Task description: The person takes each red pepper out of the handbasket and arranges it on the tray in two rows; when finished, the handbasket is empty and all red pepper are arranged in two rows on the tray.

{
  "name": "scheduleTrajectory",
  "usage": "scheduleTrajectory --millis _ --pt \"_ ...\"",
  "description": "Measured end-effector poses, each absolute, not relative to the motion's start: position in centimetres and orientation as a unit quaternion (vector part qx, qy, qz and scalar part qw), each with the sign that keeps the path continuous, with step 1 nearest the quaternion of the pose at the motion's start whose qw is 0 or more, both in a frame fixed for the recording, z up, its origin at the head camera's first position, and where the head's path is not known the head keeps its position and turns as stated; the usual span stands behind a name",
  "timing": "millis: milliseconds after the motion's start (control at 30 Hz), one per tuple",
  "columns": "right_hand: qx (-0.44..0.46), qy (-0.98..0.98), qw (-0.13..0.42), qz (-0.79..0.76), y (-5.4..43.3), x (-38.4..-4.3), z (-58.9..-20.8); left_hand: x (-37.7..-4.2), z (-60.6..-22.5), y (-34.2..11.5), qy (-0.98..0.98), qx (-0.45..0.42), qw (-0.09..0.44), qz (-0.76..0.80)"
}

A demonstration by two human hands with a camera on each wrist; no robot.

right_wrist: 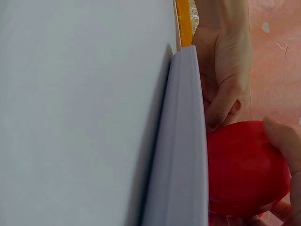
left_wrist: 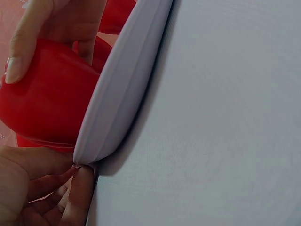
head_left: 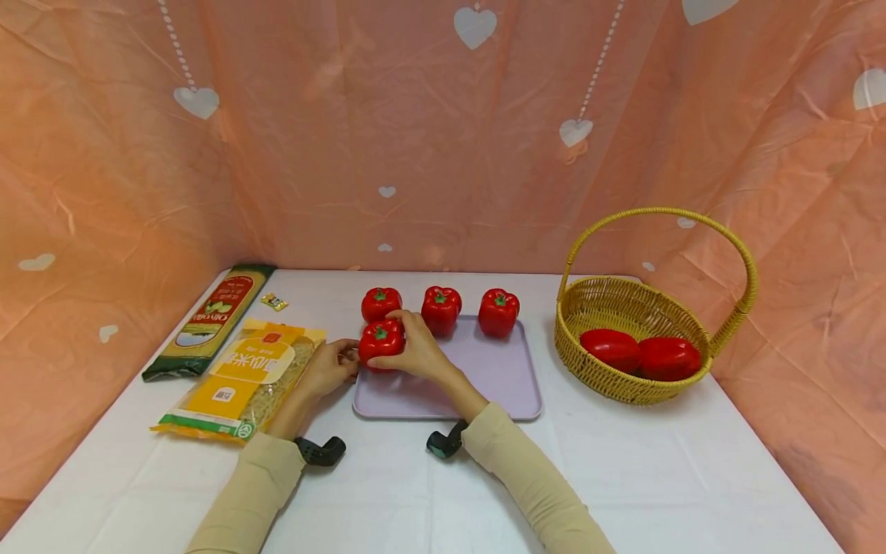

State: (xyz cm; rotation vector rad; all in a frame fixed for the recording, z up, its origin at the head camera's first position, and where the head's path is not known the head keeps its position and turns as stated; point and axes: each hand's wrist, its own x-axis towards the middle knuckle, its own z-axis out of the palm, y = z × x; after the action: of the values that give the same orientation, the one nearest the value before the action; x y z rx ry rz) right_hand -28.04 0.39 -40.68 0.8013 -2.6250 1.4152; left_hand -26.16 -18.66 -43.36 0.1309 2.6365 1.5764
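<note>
My right hand grips a red bell pepper by its sides, over the left part of a pale lilac tray. At the tray's left edge, my left hand pinches the rim, its thumb above and a finger lower down in the left wrist view. Behind the held pepper stands a second bell pepper. Two more, a middle bell pepper and a right bell pepper, are at the tray's back edge.
A yellow wicker basket with a tall handle holds two red, smooth vegetables at the right. At the left lie a yellow noodle bag, a green-and-red packet and a small yellow wrapper. A pink curtain hangs behind.
</note>
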Motion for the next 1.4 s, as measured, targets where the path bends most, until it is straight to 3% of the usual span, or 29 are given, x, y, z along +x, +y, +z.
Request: scheduleTrajectory --millis 433,700,1067,1200,1400 --pt "0.269 -0.841 0.03 0.469 1.1 -27.7 -39.7 -26.0 -43.2 -18.5 0.858 0.035 0.039 0.511" --pt "0.303 -0.811 0.059 0.496 3.0 -27.2 -36.9 -26.2 -43.2 -18.7 0.858 0.046 0.032 0.511" --pt "0.332 -0.767 0.136 0.533 8.5 -23.2 -30.1 -26.1 -43.4 -18.7 0.86 0.047 0.032 0.508" --pt "0.336 -0.76 0.168 0.53 11.2 -23.3 -29.2 -26.2 -43.3 -18.6 0.861 0.043 0.031 0.505" --pt "0.318 -0.784 0.168 0.507 15.8 -23.7 -28.1 -26.2 -43.2 -18.7 0.861 0.042 0.035 0.506"
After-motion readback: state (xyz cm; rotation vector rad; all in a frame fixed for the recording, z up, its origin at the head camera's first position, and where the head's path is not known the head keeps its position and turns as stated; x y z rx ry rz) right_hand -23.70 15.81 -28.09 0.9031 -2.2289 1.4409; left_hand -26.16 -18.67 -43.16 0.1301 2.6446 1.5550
